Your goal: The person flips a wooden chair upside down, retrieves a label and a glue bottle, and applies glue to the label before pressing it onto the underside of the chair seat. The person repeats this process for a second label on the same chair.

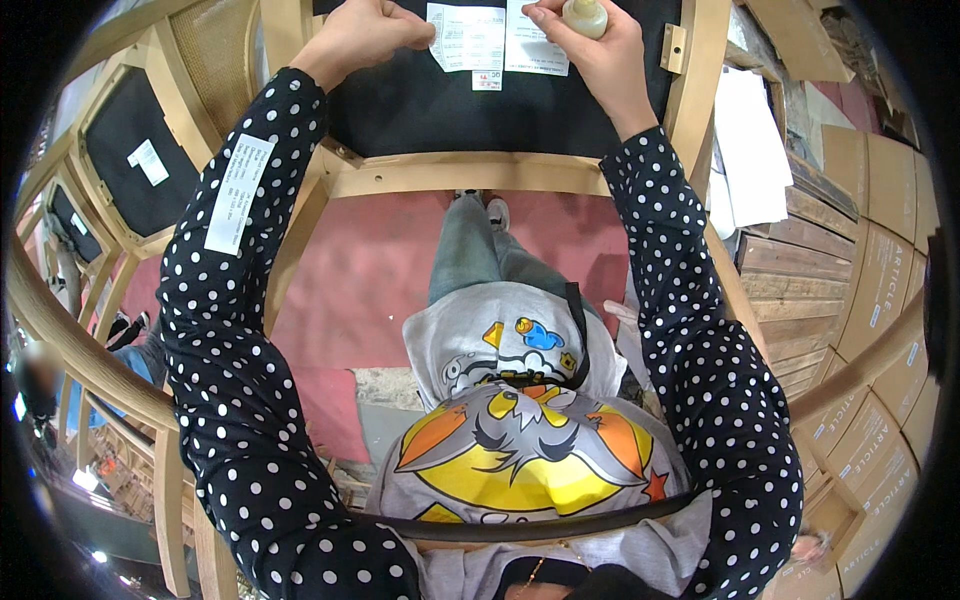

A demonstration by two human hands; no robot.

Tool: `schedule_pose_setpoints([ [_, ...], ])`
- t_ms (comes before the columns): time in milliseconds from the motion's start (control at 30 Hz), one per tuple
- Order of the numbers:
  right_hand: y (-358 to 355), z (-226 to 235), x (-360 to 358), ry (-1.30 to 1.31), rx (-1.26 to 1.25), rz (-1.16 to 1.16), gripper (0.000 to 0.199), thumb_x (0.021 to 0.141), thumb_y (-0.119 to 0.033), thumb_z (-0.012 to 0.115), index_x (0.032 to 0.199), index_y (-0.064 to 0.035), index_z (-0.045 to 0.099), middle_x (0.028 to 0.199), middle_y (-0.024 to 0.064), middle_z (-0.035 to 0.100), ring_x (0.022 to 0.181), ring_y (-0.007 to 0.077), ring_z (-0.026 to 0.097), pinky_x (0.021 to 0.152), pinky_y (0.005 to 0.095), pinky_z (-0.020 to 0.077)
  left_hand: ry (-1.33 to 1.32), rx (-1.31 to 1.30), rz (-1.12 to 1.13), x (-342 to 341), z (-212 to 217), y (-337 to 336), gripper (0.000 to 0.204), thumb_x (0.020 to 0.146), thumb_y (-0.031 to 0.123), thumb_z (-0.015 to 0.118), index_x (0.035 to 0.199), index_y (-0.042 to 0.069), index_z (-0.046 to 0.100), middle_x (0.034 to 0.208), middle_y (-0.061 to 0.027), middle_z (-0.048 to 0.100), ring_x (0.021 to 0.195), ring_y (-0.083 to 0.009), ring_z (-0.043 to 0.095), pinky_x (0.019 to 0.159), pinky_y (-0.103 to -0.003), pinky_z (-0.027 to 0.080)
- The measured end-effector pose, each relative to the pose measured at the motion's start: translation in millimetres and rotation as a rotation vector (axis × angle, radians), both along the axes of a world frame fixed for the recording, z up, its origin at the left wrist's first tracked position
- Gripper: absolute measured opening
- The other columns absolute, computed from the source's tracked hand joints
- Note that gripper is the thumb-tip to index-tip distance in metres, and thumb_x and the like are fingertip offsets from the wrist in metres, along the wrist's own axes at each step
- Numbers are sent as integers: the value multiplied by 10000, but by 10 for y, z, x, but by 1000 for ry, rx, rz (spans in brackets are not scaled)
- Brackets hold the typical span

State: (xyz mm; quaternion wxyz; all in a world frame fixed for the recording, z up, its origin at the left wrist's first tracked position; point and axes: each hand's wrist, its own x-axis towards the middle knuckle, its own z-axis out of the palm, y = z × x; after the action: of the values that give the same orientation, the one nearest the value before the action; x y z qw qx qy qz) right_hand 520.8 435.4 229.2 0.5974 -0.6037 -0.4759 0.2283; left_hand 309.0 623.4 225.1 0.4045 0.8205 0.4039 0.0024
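Note:
A wooden chair frame (480,176) surrounds a black fabric panel (400,120). On the fabric lie two white printed paper labels side by side, a left label (468,38) and a right label (530,48), with a smaller label (487,81) just below them. My left hand (370,38) is closed, its thumb and fingertips pinched at the left label's left edge. In my right hand (605,60) is a small bottle (585,18) with pale cream contents; its fingertips also touch the right label's upper part. A long white label (238,195) is stuck on my left sleeve.
At the left stand more wooden chairs, one with a black panel (135,150). White sheets (748,150) lie on wooden slats (800,255) at the right, beside stacked cardboard boxes (870,290). A curved wooden rail (90,340) bends along the left. Below is red floor (340,270).

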Motion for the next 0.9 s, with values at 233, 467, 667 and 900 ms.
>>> schedule_pose_setpoints([
  [233, 6, 7, 1, -30, 11, -2, 100, 884, -56, 754, 872, -5, 670, 786, -3, 649, 736, 58, 577, 672, 234, 477, 17, -13, 16, 13, 12, -35, 371, 821, 336, 785, 1000, 12, 763, 857, -56, 731, 575, -46, 502, 506, -195, 390],
  [467, 6, 19, -18, -41, 7, -6, 98, 882, -55, 753, 869, -9, 667, 780, -6, 646, 734, 56, 575, 672, 239, 479, 7, -15, 15, 2, 26, -27, 355, 832, 309, 780, 1016, 5, 756, 856, -48, 729, 584, -38, 500, 513, -197, 395],
  [667, 8, 1, -21, -31, -5, 3, 100, 886, -65, 752, 869, -12, 669, 788, -7, 653, 738, 53, 575, 675, 237, 480, 33, -23, 19, 10, 6, -10, 347, 829, 313, 780, 1001, 13, 757, 824, -29, 718, 580, -37, 496, 512, -199, 393],
  [900, 22, -164, -17, 43, -107, 136, 115, 900, -113, 762, 889, -14, 704, 798, -1, 690, 748, 57, 606, 681, 244, 497, 44, -38, 21, 39, 89, -52, 339, 837, 324, 778, 991, 23, 761, 815, -17, 716, 597, -42, 523, 536, -206, 421],
])
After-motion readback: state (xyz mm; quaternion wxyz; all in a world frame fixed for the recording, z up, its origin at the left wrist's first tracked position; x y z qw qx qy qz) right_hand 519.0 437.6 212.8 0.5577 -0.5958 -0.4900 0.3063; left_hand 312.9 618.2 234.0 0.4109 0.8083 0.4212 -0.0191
